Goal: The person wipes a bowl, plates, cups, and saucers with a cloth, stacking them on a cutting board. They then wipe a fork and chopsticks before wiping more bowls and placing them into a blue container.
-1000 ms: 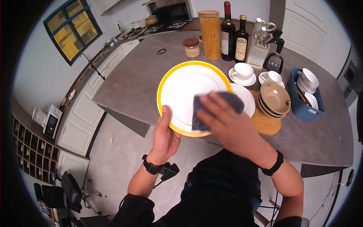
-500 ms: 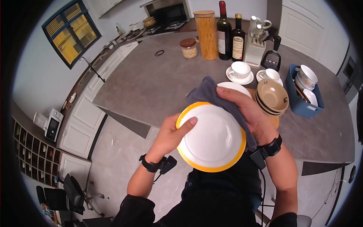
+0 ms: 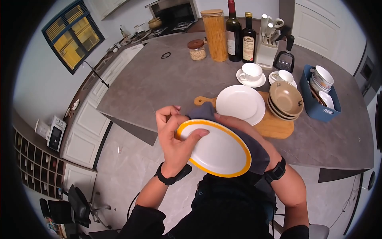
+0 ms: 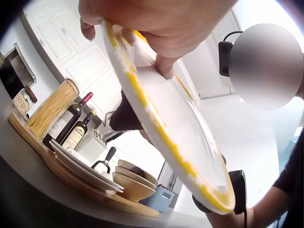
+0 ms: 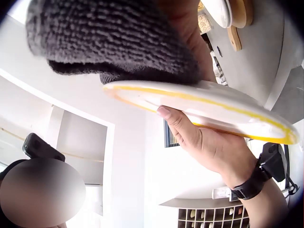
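The left hand point(image 3: 175, 139) pinches the yellow-rimmed white plate point(image 3: 217, 153) at its left edge, thumb on the face that shows in the head view. Tilted, the plate hangs in the air before the body. Behind it, the right hand point(image 3: 248, 129) holds a dark grey cloth point(image 3: 256, 151) against the plate's far side; most of its fingers are hidden by plate and cloth. In the right wrist view the cloth point(image 5: 114, 42) lies bunched against the plate point(image 5: 213, 107), with the left thumb on the rim. The left wrist view shows the plate point(image 4: 166, 123) nearly edge-on.
Beyond the hands, a white plate point(image 3: 240, 104) and stacked beige bowls point(image 3: 285, 97) rest on a wooden board point(image 3: 274, 129). Behind stand two cups on saucers, two bottles, a pasta jar point(image 3: 215, 38) and a knife block point(image 3: 266, 51). A blue bin point(image 3: 320, 109) is at the right.
The plate has come down from its raised position and turned over to a steeper tilt. The right hand and cloth have moved from its front face to behind it.
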The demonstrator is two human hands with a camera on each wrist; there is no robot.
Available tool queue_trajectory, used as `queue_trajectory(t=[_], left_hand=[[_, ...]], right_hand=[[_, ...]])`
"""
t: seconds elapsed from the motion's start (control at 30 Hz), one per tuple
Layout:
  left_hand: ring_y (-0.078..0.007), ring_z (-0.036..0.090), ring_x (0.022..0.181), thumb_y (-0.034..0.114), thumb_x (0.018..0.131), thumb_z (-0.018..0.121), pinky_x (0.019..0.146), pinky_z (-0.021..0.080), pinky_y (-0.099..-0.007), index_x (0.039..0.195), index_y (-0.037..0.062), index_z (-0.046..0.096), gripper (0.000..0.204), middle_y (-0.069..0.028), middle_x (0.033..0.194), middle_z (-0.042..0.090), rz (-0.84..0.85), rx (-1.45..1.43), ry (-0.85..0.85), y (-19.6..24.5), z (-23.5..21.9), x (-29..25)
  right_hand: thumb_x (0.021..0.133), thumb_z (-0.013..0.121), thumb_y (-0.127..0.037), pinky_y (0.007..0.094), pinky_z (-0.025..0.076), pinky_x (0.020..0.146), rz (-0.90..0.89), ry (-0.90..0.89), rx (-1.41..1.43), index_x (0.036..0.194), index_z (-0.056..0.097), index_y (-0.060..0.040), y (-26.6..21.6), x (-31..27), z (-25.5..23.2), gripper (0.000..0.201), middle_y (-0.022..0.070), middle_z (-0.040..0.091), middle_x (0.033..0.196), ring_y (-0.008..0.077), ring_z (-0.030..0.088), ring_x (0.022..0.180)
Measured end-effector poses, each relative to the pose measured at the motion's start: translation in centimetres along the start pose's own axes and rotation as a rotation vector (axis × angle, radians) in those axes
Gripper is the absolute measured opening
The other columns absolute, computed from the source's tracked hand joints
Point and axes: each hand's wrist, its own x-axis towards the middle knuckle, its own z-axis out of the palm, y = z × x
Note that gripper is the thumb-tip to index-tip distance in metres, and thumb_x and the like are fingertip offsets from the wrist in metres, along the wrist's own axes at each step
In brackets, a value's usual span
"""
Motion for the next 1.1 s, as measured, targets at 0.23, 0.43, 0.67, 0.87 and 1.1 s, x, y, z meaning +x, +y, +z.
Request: queue_trajectory(t=[0.23, 0.43, 0.67, 0.87, 1.1], left_hand=[[-0.0322, 0.057, 0.123, 0.018, 0.072, 0.093, 0.109, 0.042, -0.0491, 0.084, 0.0084, 0.065, 0.033, -0.0082, 0.114, 0.062, 0.236, -0.071, -0.120, 0.7, 0.0, 0.1], [-0.0180, 0.070, 0.092, 0.016, 0.084, 0.086, 0.101, 0.050, -0.0421, 0.099, 0.0042, 0.059, 0.033, -0.0066, 0.091, 0.072, 0.025, -0.243, -0.088, 1.0, -0.5, 1.0], [-0.0043, 0.055, 0.078, 0.015, 0.100, 0.069, 0.069, 0.047, -0.0206, 0.104, 0.0018, 0.055, 0.019, -0.0015, 0.090, 0.063, -0.065, -0.212, 0.049, -1.5, -0.4, 5.2], [-0.0079, 0.056, 0.073, 0.028, 0.106, 0.061, 0.066, 0.048, -0.0252, 0.104, 0.0003, 0.056, 0.028, -0.0033, 0.086, 0.062, -0.290, 0.082, 0.016, -11.6, 0.8, 12.1], [-0.0088, 0.058, 0.078, 0.027, 0.108, 0.055, 0.071, 0.050, -0.0260, 0.115, -0.0023, 0.057, 0.030, -0.0040, 0.095, 0.065, -0.670, 0.010, -0.129, -19.9, 5.1, 16.0]], right_hand=[[0.101, 0.061, -0.017, 0.0284, 0.054, 0.097, -0.311, -0.369, -0.573, 0.144, 0.052, 0.0006, 2.8, 2.3, -1.4, 0.047, 0.0086, 0.065, 0.133, 0.0145, 0.065, 0.117], [0.105, 0.061, -0.031, 0.0294, 0.058, 0.084, 0.071, -0.558, 0.514, 0.142, 0.051, -0.0027, 6.1, 1.8, 0.0, 0.048, 0.0164, 0.065, 0.125, 0.0202, 0.067, 0.108], [0.107, 0.057, -0.035, 0.0188, 0.046, 0.055, 0.193, -0.336, 0.531, 0.132, 0.054, -0.0002, 7.1, -0.9, -1.6, 0.043, 0.0119, 0.067, 0.109, 0.0090, 0.058, 0.075], [0.109, 0.047, -0.028, 0.0157, 0.041, 0.048, 0.171, -0.195, 0.344, 0.133, 0.054, 0.0008, 5.4, -5.1, -5.2, 0.038, 0.0114, 0.071, 0.106, 0.0055, 0.056, 0.066], [0.107, 0.044, -0.020, 0.0195, 0.049, 0.061, 0.122, -0.158, 0.159, 0.139, 0.054, 0.0013, 4.0, -8.7, -9.6, 0.039, 0.0142, 0.073, 0.113, 0.0075, 0.061, 0.075]])
